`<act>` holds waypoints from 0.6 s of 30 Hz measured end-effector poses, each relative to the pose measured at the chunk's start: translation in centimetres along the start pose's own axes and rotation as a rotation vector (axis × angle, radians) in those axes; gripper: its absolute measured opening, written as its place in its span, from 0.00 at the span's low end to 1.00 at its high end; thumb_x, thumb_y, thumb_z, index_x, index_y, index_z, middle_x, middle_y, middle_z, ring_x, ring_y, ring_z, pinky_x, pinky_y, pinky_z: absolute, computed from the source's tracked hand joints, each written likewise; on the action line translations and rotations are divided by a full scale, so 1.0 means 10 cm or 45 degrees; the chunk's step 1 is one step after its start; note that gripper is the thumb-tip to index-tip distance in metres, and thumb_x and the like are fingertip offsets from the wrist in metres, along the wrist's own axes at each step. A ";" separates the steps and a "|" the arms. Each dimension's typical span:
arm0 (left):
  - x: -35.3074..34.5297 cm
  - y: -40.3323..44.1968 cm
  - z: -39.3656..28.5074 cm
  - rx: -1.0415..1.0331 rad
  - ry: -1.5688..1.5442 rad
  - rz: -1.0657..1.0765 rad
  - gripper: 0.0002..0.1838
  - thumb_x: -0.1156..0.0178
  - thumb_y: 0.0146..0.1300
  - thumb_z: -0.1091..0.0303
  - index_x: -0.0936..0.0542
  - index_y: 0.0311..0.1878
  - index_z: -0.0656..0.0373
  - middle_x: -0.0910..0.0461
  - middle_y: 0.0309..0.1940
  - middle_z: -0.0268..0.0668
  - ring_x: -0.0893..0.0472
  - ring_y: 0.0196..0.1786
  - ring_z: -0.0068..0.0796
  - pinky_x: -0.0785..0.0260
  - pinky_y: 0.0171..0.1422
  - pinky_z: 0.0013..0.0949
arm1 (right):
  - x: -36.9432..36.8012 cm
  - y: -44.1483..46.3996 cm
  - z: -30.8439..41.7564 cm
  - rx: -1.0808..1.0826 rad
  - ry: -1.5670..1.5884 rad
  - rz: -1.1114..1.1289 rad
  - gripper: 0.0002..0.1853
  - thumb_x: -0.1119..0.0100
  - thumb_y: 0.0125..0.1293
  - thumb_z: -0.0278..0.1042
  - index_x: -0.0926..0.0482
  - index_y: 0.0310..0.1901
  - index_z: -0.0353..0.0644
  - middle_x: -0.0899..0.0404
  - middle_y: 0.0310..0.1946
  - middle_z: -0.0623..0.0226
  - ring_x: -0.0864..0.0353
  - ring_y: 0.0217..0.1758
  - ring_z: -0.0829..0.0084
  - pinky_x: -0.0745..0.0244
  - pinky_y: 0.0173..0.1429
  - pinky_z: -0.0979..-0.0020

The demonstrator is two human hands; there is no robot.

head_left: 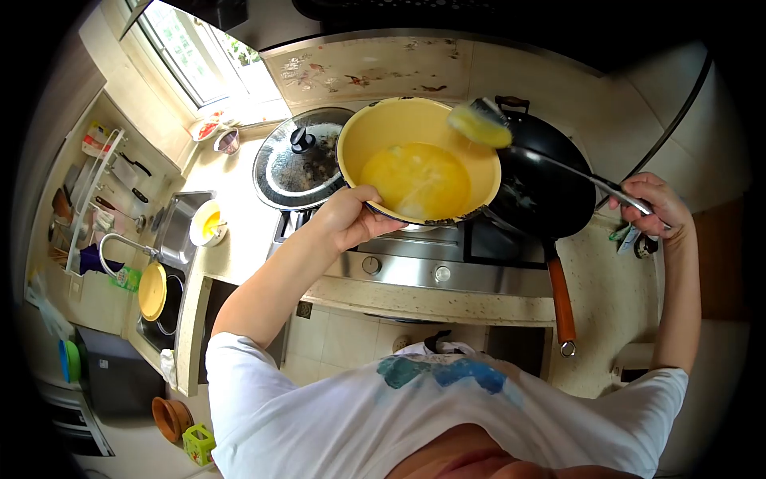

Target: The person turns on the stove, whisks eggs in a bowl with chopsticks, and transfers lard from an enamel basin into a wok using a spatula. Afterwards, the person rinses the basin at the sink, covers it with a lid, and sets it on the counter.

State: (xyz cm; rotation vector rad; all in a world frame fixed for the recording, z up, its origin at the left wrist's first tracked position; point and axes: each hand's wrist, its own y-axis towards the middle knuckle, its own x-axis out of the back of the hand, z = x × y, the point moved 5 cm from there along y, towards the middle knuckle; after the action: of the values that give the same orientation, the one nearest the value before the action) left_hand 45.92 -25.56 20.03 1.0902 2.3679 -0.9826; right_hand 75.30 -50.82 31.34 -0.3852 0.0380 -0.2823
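My left hand (353, 219) grips the near rim of a yellow enamel bowl (391, 120), which is held over the stove. Yellow liquid (419, 177) with paler streaks covers the bowl's bottom. Closed round the handle of a metal ladle (550, 164) is my right hand (654, 209). The ladle's head, blurred and holding something yellow, hangs between the bowl's right rim and a black wok (542, 191). This wok sits on the right burner, its wooden handle (560, 299) pointing toward me.
A lidded pan (291, 160) stands on the left burner. On the left counter is a white cup (208, 223) with yellow contents, beside the sink (179, 227). A yellow lid or plate (152, 291) leans there. Small packets (628, 239) lie at the right.
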 end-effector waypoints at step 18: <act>-0.05 -0.10 0.07 -0.065 -0.100 -0.022 0.18 0.57 0.54 0.79 0.41 0.48 0.76 0.30 0.41 0.56 0.22 0.38 0.51 0.21 0.35 0.35 | 0.18 -0.17 -0.53 0.416 -1.336 -0.800 0.08 0.46 0.52 0.28 0.26 0.31 0.31 0.29 0.13 0.60 0.30 0.15 0.73 0.38 0.22 0.71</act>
State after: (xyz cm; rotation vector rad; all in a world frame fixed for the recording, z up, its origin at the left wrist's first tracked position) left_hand 45.50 -26.78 20.30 0.9958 2.3300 -0.9476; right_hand 76.13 -54.74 27.11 -0.1723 -1.1637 -0.6640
